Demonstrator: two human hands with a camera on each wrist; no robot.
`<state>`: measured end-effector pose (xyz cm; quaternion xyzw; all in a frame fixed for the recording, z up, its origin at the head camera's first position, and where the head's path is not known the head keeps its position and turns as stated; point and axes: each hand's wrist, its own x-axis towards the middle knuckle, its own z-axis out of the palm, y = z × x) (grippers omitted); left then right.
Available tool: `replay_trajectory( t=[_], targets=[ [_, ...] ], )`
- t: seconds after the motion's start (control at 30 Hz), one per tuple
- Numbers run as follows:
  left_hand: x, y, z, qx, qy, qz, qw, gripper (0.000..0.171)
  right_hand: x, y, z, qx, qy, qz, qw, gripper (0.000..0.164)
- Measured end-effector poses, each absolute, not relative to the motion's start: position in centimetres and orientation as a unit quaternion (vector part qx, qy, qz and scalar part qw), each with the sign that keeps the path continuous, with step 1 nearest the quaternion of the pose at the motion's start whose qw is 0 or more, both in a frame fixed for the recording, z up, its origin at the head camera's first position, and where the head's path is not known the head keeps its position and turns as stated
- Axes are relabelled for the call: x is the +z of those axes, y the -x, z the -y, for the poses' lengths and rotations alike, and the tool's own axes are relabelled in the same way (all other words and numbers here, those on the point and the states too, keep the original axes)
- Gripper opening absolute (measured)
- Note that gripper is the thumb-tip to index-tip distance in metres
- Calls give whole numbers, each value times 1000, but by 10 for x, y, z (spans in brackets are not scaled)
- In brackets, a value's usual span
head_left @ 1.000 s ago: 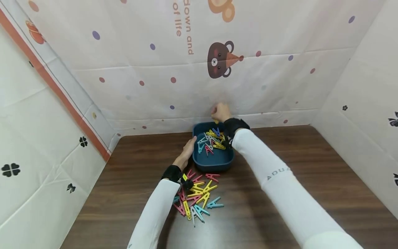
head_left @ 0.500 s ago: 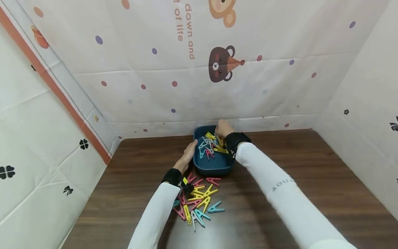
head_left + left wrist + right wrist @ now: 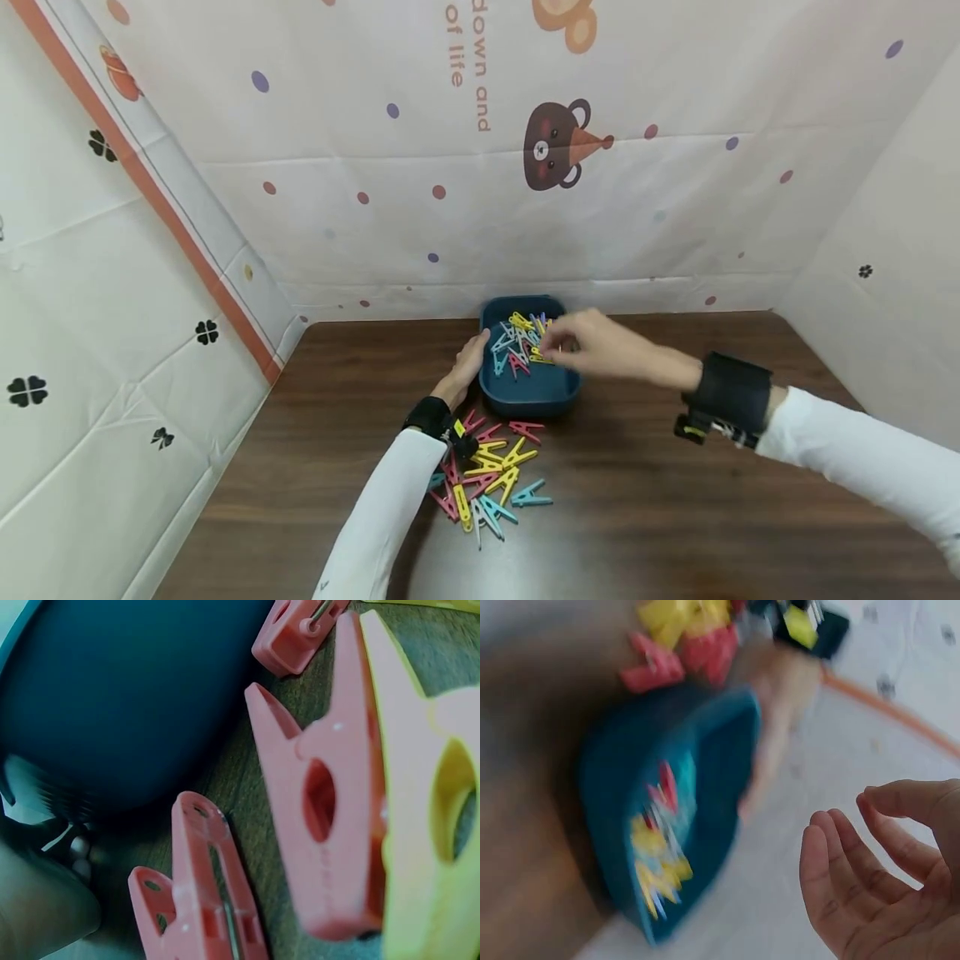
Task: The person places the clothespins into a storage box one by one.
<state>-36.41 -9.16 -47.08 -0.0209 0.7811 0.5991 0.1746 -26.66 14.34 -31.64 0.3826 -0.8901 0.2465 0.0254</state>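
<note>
Centrally, multicoloured plastic clothespins [image 3: 517, 367] lie in a rounded dark-blue plastic bin [image 3: 534, 400] and before it on the brown wood-grain desk [image 3: 675, 517]. The left hand [image 3: 468, 360], grip unclenched, touches the bin; the right hand [image 3: 591, 343] hovers at its right edge, grip loose, empty.

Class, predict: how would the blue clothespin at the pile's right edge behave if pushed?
The blue clothespin looks stiff and probably light: slim, plastic-looking arms. Lying V-shaped on the table, it would likely slide, not roll.

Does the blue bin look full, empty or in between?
Partly filled: in the head view, clothespins lie heaped toward the far end of the blue bin, while bare bottom shows at the near end.
</note>
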Motion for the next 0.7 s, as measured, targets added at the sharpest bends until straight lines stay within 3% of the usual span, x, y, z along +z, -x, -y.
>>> replay_trajectory(
  t=[0.17,0.3,0.53,0.7],
  targets=[
    [-464,367,92,599,9,-782,172,80,-356,221,-143,201,-421,884,-43,15],
    [-466,366,89,599,10,-783,169,79,-381,193,-142,112,-466,876,-56,27],
    [-471,364,88,596,29,-786,164,77,-410,180,-134,60,-539,837,-79,36],
    [-470,362,89,591,28,-789,165,79,-432,172,-139,39,-586,807,-64,38]
  ],
)
